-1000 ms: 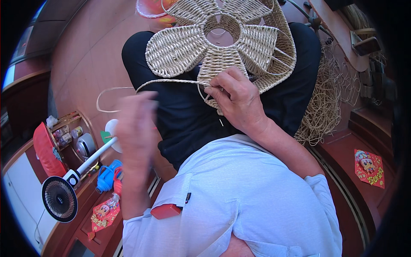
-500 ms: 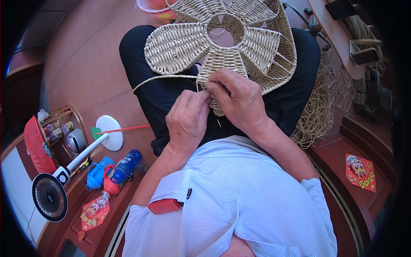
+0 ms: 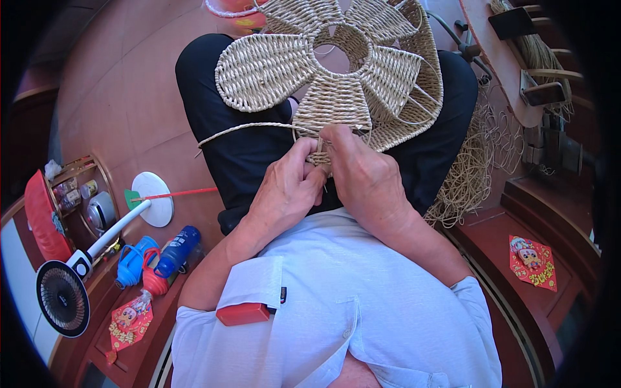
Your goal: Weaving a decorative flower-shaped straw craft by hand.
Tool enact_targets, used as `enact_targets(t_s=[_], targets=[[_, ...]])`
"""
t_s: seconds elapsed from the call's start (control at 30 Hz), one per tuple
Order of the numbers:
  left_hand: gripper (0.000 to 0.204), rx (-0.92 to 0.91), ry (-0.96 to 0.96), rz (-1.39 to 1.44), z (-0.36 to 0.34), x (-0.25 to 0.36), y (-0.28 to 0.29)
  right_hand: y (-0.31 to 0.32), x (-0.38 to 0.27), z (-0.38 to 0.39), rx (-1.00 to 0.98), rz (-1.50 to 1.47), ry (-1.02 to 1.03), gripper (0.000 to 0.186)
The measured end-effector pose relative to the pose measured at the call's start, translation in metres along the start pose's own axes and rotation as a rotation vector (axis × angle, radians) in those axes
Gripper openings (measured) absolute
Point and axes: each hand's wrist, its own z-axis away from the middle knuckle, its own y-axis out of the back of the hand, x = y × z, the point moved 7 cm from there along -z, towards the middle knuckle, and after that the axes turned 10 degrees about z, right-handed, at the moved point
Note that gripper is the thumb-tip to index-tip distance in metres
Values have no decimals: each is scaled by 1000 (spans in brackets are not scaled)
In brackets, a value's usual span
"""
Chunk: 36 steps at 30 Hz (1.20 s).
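Note:
A pale woven straw piece shaped like a flower [image 3: 265,70], with petals around a round central hole, rests across my lap. My left hand [image 3: 288,187] is closed, thumb and fingers pinching the tip of the petal nearest me [image 3: 333,107]. Pressed close beside it, my right hand [image 3: 365,169] is also closed at that tip, its fingers curled around strands I can only partly see. A loose twisted straw cord [image 3: 249,129] runs from the petal out to the left over my thigh. Under the right-hand petals lies a curved woven section [image 3: 427,97] with thin bare loops.
Tangled straw cord [image 3: 469,184] heaps on the floor at the right, near a wooden bench [image 3: 504,61]. To the left stand a white fan [image 3: 63,297], a blue bottle [image 3: 178,251], a light-blue jug [image 3: 136,262] and a rack of jars [image 3: 90,200]. A red stick [image 3: 184,193] crosses a white disc.
My right hand has curled tighter and turned at the petal tip. My left thumb and fingers now pinch the tip from the left. The whole view has shifted slightly.

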Motion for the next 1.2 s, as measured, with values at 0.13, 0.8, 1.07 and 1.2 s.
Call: enact_targets(t_s=[0.13,0.8,1.07,1.2], targets=[[30,-17,14,35,-1,-8,1,3,-8,-3,-42,55,36,41],[38,126,-235,-283,3,-6,13,-19,25,14,77,-631,-292,26],[24,339,-752,-589,22,35,2,9,79,30,-125,-1189,-555,14],[9,244,-843,-581,3,42,-15,52,147,39,37,-1069,-584,6]])
